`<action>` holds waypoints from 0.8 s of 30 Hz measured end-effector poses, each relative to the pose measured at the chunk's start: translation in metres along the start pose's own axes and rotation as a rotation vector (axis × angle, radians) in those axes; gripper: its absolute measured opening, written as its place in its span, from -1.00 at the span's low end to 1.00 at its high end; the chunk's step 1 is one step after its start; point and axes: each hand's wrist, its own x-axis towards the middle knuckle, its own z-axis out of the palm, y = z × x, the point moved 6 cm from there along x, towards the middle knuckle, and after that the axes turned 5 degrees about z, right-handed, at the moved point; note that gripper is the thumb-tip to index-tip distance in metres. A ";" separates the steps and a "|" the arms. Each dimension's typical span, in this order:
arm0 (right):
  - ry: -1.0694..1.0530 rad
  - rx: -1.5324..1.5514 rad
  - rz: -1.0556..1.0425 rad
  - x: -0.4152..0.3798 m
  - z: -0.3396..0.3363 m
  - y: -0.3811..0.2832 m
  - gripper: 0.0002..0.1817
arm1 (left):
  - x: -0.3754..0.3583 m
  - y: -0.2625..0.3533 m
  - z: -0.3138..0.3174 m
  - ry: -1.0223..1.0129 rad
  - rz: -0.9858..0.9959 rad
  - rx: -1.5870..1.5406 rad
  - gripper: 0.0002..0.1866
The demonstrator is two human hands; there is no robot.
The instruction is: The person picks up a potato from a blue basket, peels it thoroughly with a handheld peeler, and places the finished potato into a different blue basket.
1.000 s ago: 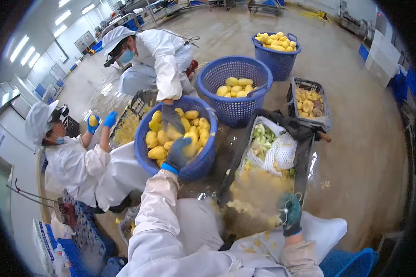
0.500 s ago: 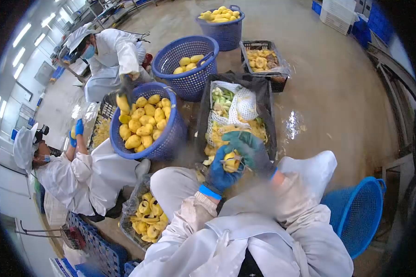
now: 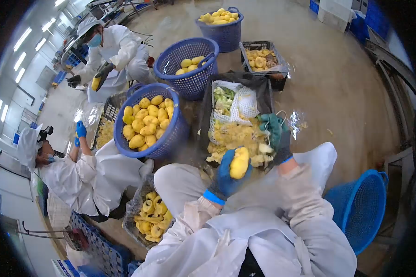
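My left hand (image 3: pixel 227 174), in a blue glove, is wrapped round a yellow oval fruit (image 3: pixel 239 163) that looks like a mango, held upright over my lap. To its right, my right hand (image 3: pixel 273 134), in a green and dark glove, is closed on a peeler (image 3: pixel 281 116); only its thin curved metal end shows above the fingers. Below both hands sits a dark-lined crate (image 3: pixel 202 122) holding yellow peelings (image 3: pixel 238 138), green scraps and white foam netting (image 3: pixel 244 104).
A purple basket (image 3: pixel 178 131) of yellow fruit stands left, with more baskets (image 3: pixel 185 78) behind. A crate (image 3: pixel 277 83) of scraps stands beyond. Peels fill a bag-lined crate (image 3: pixel 129 217) at lower left. A blue basket (image 3: pixel 351 207) stands right. Two co-workers (image 3: pixel 78 180) sit left.
My right hand has moved away from the fruit, to the right over the crate. My left hand now shows the fruit uncovered. The far co-worker has raised a yellow fruit away from the basket.
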 end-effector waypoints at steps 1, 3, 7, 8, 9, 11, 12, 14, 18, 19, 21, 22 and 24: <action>-0.012 -0.175 -0.068 -0.012 0.014 -0.011 -0.74 | -0.004 0.017 0.008 -0.071 0.337 0.567 -0.43; -0.009 -0.375 -0.140 -0.032 0.027 -0.023 -0.75 | -0.014 0.023 0.028 -0.159 0.656 1.108 -0.43; 0.150 0.158 0.139 -0.003 -0.004 0.002 -0.78 | -0.010 0.010 0.014 -0.176 0.508 1.006 -0.41; 0.123 0.128 0.102 -0.005 -0.003 0.002 -0.78 | -0.010 0.010 0.009 -0.165 0.531 1.082 -0.41; 0.099 0.092 0.067 -0.015 0.005 -0.017 -0.78 | -0.012 0.014 0.010 -0.153 0.554 1.157 -0.41; -0.064 0.060 0.012 -0.038 0.032 -0.029 -0.77 | -0.013 0.009 0.010 -0.143 0.404 0.999 -0.37; -0.135 0.184 0.278 -0.051 0.056 -0.035 -0.74 | -0.013 0.008 0.014 -0.156 0.411 1.001 -0.37; 0.080 -0.085 0.024 -0.019 0.000 0.029 -0.73 | -0.016 0.011 0.022 -0.194 0.496 1.091 -0.39; 0.265 0.254 0.175 -0.016 -0.022 -0.012 -0.76 | -0.017 0.014 0.017 -0.252 0.701 1.230 -0.35; 0.253 0.270 0.155 -0.024 -0.010 -0.027 -0.75 | -0.013 0.006 0.007 -0.183 0.446 0.834 -0.34; 0.174 0.219 0.089 -0.031 0.002 -0.040 -0.75 | -0.008 -0.021 0.001 -0.051 -0.049 0.046 -0.32; 0.093 0.127 0.057 -0.038 0.009 -0.043 -0.73 | -0.010 -0.020 0.001 -0.098 0.003 0.184 -0.30; -0.072 -0.053 -0.006 -0.050 0.026 -0.052 -0.70 | -0.015 -0.018 0.003 -0.193 0.110 0.461 -0.26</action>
